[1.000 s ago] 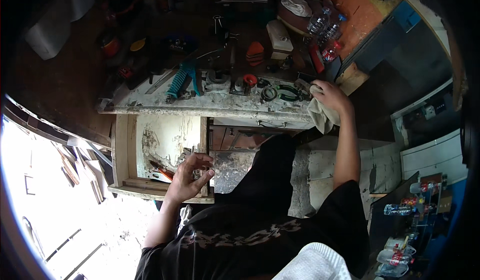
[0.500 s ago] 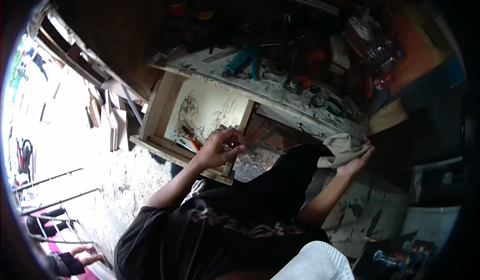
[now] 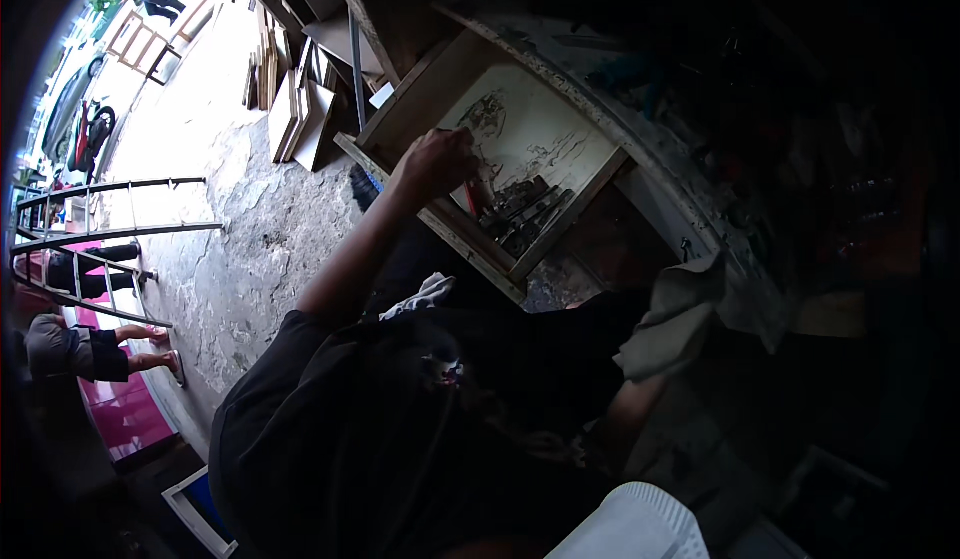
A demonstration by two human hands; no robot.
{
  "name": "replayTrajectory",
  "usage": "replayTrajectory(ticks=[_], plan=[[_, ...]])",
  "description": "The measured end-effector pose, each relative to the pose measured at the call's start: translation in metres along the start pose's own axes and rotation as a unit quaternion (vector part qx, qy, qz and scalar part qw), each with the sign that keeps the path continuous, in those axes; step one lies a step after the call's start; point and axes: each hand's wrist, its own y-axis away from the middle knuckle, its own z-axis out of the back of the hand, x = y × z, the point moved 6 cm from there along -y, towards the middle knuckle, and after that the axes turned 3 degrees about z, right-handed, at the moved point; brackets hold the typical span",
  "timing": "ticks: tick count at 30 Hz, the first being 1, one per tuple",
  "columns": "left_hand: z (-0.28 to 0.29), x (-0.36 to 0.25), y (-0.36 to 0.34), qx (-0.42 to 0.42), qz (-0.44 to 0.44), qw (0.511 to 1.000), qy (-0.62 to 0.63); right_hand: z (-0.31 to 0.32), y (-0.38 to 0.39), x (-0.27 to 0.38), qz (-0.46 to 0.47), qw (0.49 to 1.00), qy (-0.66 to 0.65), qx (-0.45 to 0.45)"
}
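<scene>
Bright light is pouring over the rough floor (image 3: 255,194) on the left, but dark shade is covering the bench (image 3: 590,84). From far away, I am watching my left hand (image 3: 440,161) reaching over the front of the open drawer (image 3: 545,109). Its fingers are curling down, and I cannot tell if they are holding anything. A gray cloth (image 3: 675,309) is lying over the end of my right arm (image 3: 637,399) and hiding that hand, so I cannot tell its grip. I am worrying that the shade could make a finger bump something sharp, that a hard push on the drawer's front could tip it, and that the cloth could snag on the bench edge. Inside the drawer, metal bits (image 3: 530,209) are filling the near right corner, and a red thing (image 3: 471,197) is poking up just beside my left hand.
</scene>
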Motion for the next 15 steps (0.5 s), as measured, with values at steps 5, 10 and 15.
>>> replayTrajectory(ticks=[5,10,15], plan=[[-0.032,0.024,-0.002,0.075,0.023,0.997,0.008,-0.035,0.031,-0.092,-0.136,0.988,0.009,-0.07],[-0.056,0.019,-0.011,0.047,0.001,0.999,-0.008,-0.11,0.035,-0.099,-0.09,0.988,-0.002,0.127],[-0.042,0.005,-0.013,0.023,0.02,0.999,0.022,-0.123,0.017,-0.091,-0.04,0.975,0.084,0.2]])
